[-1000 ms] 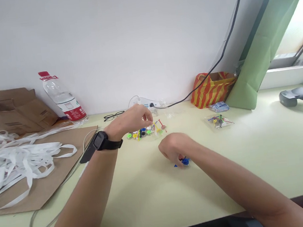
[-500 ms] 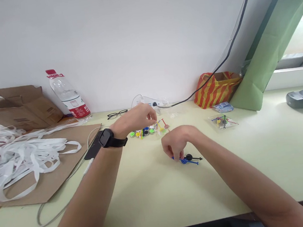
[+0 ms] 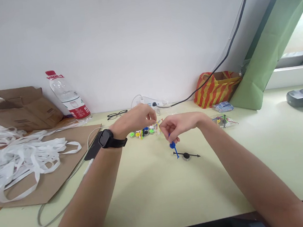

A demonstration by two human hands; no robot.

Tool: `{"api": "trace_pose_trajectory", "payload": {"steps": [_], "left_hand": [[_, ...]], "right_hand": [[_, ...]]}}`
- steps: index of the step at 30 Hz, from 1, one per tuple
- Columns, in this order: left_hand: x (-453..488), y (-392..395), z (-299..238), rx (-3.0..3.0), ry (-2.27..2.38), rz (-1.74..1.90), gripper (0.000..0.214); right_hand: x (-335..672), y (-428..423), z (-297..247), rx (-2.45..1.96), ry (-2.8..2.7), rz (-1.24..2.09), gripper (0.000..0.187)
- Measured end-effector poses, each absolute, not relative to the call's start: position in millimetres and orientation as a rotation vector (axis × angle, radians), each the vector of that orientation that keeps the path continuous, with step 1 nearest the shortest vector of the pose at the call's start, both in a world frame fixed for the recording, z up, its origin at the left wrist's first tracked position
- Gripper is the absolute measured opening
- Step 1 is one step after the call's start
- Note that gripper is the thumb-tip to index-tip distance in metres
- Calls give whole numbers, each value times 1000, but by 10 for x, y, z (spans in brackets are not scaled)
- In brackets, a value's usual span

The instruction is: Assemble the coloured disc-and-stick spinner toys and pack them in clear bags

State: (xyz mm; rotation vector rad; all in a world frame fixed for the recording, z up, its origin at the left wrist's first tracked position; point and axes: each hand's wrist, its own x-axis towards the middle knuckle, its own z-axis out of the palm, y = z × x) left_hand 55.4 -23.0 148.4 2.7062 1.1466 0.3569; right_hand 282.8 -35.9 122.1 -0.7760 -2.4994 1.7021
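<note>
My right hand [image 3: 175, 127] pinches a blue plastic spinner arrow [image 3: 173, 145], which hangs tilted below the fingers over the table. Just below and to the right of it lies a black spinner arrow [image 3: 186, 155] with a round hub and what looks like a clear base. My left hand [image 3: 144, 116], with a black watch [image 3: 109, 139] on its wrist, is closed above a cluster of small coloured discs and sticks [image 3: 142, 132]. Its fingertips are together, and anything between them is hidden. Part of the cluster's right side is behind my right hand.
A clear bag of coloured spinner parts [image 3: 224, 121] lies at the right, near a striped bag [image 3: 216, 88] and a blue packet [image 3: 223, 106]. Glasses [image 3: 117, 114], a bottle [image 3: 70, 96], a phone [image 3: 94, 146] and white straps [image 3: 42, 154] on cardboard are leftward.
My right hand has risen and moved away from me, lifting the blue spinner arrow off the table from beside the black one. My left hand has hardly moved.
</note>
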Motion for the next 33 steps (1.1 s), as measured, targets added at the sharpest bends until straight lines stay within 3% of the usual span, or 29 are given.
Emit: {"api": "trace_pose_trajectory", "payload": {"steps": [13, 19, 22, 33], "left_hand": [[560, -231, 1475, 2681, 1168, 353, 20], [558, -232, 1482, 2690, 1177, 352, 19], [561, -239, 1483, 2694, 1172, 349, 20], [565, -244, 1484, 2698, 1177, 337, 20]], "right_hand": [[3363, -1, 840, -1273, -2400, 1876, 40], [3334, 26, 916, -1570, -2818, 1424, 47], [3251, -12, 983, -1461, -2873, 1282, 47], [2904, 42, 654, -1089, -2770, 1724, 42]]}}
